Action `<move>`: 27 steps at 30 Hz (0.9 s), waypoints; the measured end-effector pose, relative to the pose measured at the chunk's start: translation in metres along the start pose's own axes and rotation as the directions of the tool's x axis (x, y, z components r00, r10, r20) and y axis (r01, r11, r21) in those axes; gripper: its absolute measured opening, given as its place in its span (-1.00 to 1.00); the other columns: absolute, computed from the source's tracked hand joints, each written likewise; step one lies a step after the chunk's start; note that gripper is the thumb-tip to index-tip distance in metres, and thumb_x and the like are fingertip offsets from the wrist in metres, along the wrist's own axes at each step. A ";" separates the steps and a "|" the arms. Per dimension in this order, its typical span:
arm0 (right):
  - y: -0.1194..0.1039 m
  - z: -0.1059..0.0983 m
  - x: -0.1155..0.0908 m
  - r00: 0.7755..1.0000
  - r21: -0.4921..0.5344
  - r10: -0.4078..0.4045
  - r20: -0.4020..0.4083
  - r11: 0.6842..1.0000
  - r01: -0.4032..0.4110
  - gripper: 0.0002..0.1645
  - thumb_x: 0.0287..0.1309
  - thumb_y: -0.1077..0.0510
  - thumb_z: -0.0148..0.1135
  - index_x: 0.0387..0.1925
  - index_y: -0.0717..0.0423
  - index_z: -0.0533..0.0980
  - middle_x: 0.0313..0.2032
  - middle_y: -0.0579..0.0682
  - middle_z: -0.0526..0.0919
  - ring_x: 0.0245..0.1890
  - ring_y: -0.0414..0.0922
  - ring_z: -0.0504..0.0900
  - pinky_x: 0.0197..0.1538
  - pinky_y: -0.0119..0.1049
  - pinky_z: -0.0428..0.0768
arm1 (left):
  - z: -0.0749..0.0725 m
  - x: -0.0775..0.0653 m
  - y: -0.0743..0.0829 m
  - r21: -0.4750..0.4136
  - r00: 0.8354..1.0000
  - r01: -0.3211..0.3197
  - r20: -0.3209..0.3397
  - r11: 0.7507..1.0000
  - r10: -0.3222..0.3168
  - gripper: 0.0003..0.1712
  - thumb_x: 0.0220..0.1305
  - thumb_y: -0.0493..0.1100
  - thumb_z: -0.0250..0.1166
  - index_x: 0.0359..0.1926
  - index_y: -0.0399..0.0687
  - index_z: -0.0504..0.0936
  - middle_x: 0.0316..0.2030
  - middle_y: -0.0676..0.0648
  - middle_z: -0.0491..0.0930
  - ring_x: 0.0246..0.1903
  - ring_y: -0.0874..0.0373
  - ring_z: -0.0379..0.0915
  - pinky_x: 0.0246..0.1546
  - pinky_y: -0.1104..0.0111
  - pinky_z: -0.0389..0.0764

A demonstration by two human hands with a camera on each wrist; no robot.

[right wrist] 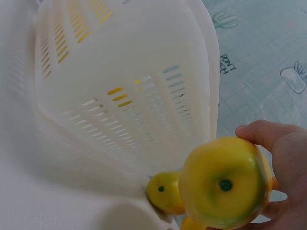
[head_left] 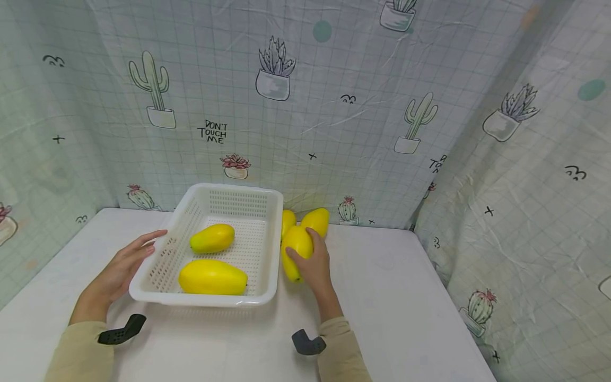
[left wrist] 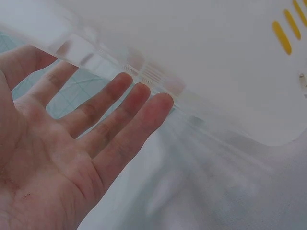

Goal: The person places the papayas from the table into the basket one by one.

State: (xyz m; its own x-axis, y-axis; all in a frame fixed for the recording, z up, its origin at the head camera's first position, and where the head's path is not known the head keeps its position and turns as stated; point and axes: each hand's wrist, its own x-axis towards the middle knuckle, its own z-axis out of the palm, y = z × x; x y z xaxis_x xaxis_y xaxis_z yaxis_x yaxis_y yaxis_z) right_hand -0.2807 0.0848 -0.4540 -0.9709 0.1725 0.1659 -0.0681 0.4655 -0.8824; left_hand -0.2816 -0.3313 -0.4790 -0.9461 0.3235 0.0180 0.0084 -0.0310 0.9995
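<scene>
Gripping a yellow fruit (head_left: 298, 243) just outside the basket's right wall, the right hand (head_left: 314, 265) is curling its thumb along the near left side and its fingers over the far right side. The fruit is sitting directly to the left and slightly far of the palm, and its stem end is facing the right wrist camera. Two more yellow fruits are lying beyond that hand: the far left fruit (head_left: 288, 219) is resting close beside the basket, partly hidden, and the far right fruit (head_left: 318, 220) is lying just past the fingertips.

The left hand (head_left: 119, 268) is spreading its fingers nearly straight and apart along the outer left side of the white basket (head_left: 276, 265), the fingertips appearing to touch it. Inside the basket, well to the left of the right hand, a smaller fruit (head_left: 213, 239) is lying on the far side and a larger fruit (head_left: 213, 277) on the near side, the two keeping apart.

The basket is standing on the white bench (head_left: 382, 297), and a cactus-print curtain (head_left: 305, 127) is hanging behind it and along the right.
</scene>
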 end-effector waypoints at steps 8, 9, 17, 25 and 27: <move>-0.001 -0.001 0.001 1.000 0.003 -0.011 0.001 1.000 0.011 -0.13 -0.08 -0.21 0.30 0.28 -0.21 0.18 0.25 -0.14 0.28 0.11 -0.05 0.37 0.12 0.02 0.42 | -0.001 0.001 -0.001 0.006 1.000 -0.007 0.008 1.000 0.007 -0.46 0.45 -0.11 -0.23 0.41 0.15 -0.04 0.19 0.22 0.28 -0.03 0.36 0.49 -0.14 0.34 0.60; -0.001 -0.001 0.000 1.000 0.004 -0.012 0.000 1.000 0.012 -0.14 -0.08 -0.21 0.29 0.28 -0.22 0.18 0.25 -0.14 0.29 0.11 -0.05 0.37 0.11 0.02 0.43 | -0.001 0.001 -0.001 0.005 1.000 -0.007 0.010 1.000 0.007 -0.46 0.45 -0.11 -0.23 0.41 0.15 -0.04 0.19 0.22 0.28 -0.03 0.36 0.49 -0.13 0.34 0.60; -0.004 -0.002 -0.001 1.000 0.008 -0.023 -0.006 1.000 0.023 -0.15 -0.08 -0.22 0.29 0.27 -0.28 0.18 0.24 -0.14 0.29 0.09 -0.05 0.38 0.10 0.01 0.44 | -0.001 0.000 0.000 0.000 1.000 0.002 0.011 1.000 -0.002 -0.46 0.45 -0.09 -0.23 0.40 0.17 -0.04 0.18 0.23 0.29 -0.03 0.36 0.49 -0.13 0.33 0.60; -0.008 -0.004 -0.001 1.000 0.021 -0.004 0.008 1.000 0.004 -0.13 -0.09 -0.24 0.28 0.28 -0.29 0.16 0.24 -0.16 0.28 0.10 -0.05 0.38 0.12 0.01 0.43 | -0.001 0.000 0.001 0.008 1.000 0.007 0.003 1.000 -0.007 -0.46 0.45 -0.08 -0.22 0.40 0.18 -0.03 0.18 0.23 0.27 -0.03 0.35 0.49 -0.14 0.31 0.61; -0.010 -0.005 -0.002 1.000 0.031 -0.002 0.012 1.000 0.001 -0.13 -0.08 -0.24 0.28 0.28 -0.28 0.16 0.23 -0.15 0.29 0.09 -0.05 0.38 0.11 0.01 0.44 | -0.001 0.000 0.001 0.009 1.000 0.010 -0.001 1.000 -0.010 -0.45 0.44 -0.07 -0.21 0.40 0.19 -0.03 0.18 0.24 0.27 -0.03 0.35 0.49 -0.14 0.31 0.61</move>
State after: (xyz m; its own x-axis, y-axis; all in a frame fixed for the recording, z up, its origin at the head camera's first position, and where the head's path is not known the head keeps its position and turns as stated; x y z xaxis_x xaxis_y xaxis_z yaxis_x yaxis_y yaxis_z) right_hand -0.2771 0.0846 -0.4434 -0.9735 0.1614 0.1620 -0.0763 0.4388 -0.8954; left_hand -0.2821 -0.3326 -0.4779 -0.9463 0.3231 0.0083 0.0020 -0.0196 0.9998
